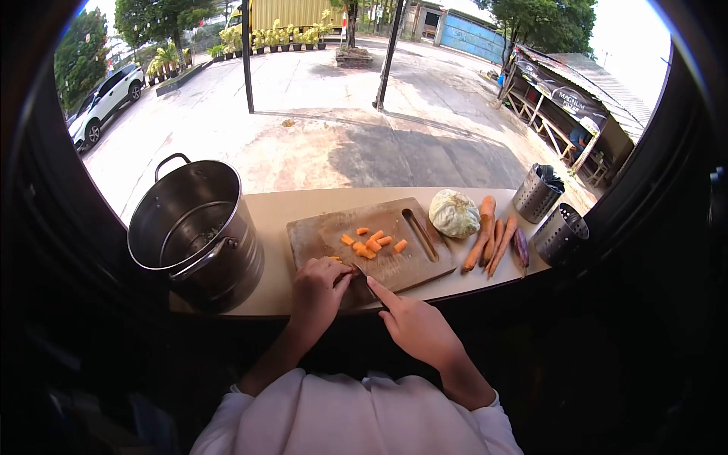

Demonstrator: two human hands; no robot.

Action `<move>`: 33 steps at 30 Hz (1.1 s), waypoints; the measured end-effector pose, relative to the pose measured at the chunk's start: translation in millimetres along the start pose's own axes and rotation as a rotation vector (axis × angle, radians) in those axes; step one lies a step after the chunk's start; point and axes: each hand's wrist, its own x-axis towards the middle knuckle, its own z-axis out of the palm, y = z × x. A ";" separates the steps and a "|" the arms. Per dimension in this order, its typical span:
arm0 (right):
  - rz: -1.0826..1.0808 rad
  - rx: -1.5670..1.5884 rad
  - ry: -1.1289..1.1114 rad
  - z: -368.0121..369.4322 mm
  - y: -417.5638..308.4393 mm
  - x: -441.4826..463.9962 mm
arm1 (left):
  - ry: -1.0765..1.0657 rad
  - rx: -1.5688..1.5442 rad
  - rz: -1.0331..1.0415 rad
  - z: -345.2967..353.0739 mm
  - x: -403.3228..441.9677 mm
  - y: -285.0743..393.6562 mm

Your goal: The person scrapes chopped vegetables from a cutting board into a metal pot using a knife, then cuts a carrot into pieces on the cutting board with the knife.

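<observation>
A brown wooden cutting board [318, 237] lies on the counter, with several orange carrot pieces [373, 245] scattered on it. My left hand [318, 282] rests at the board's lower left edge, its fingers pressed together on a piece of carrot that is mostly hidden. Just to the right, my right hand [413, 322] is wrapped round a knife, its index finger stretched along the top. The knife blade [361, 271] points up and left, its tip close to the left fingertips. Another small carrot piece shows beside the left knuckles.
A large metal pot [243, 262] stands on the counter [273, 205] at left. Right of the board are a cabbage [455, 213], several carrots [479, 235], a purple vegetable [520, 249] and two perforated metal holders [561, 235]. Beyond lies a paved yard.
</observation>
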 end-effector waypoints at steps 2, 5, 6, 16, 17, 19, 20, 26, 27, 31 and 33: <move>0.004 0.002 0.018 1.4 0.6 -0.5 | 0.028 -0.018 -0.007 1.4 -0.6 0.8; 0.030 0.003 0.058 1.5 -5.0 -5.3 | 0.022 -0.011 -0.055 1.3 -1.8 4.1; 0.026 0.000 0.060 1.5 -6.0 -7.1 | 0.026 -0.008 -0.059 1.8 -2.2 4.4; -0.063 -0.112 0.086 10.6 -3.0 -11.0 | 0.030 -0.011 -0.042 3.8 -3.1 3.9; -0.070 -0.129 0.087 10.9 -2.8 -10.3 | 0.033 -0.011 -0.042 3.8 -3.0 4.1; -0.077 -0.150 0.077 12.1 -2.2 -8.9 | 0.026 -0.008 -0.048 2.7 -3.1 5.6; -0.082 -0.162 0.072 12.4 -2.0 -7.9 | 0.025 -0.007 -0.051 2.7 -2.9 5.8; -0.007 -0.158 0.016 8.7 -4.0 5.3 | 0.029 0.001 -0.048 4.7 -3.8 3.0; -0.014 -0.129 0.014 8.2 -2.7 7.1 | 0.031 0.000 -0.050 4.8 -4.4 2.8; 0.034 0.036 -0.030 -4.0 5.9 8.9 | 0.045 -0.025 -0.055 5.2 -4.4 4.0; 0.115 0.148 -0.064 -13.3 1.0 6.1 | 0.057 -0.041 -0.056 5.1 -4.6 4.6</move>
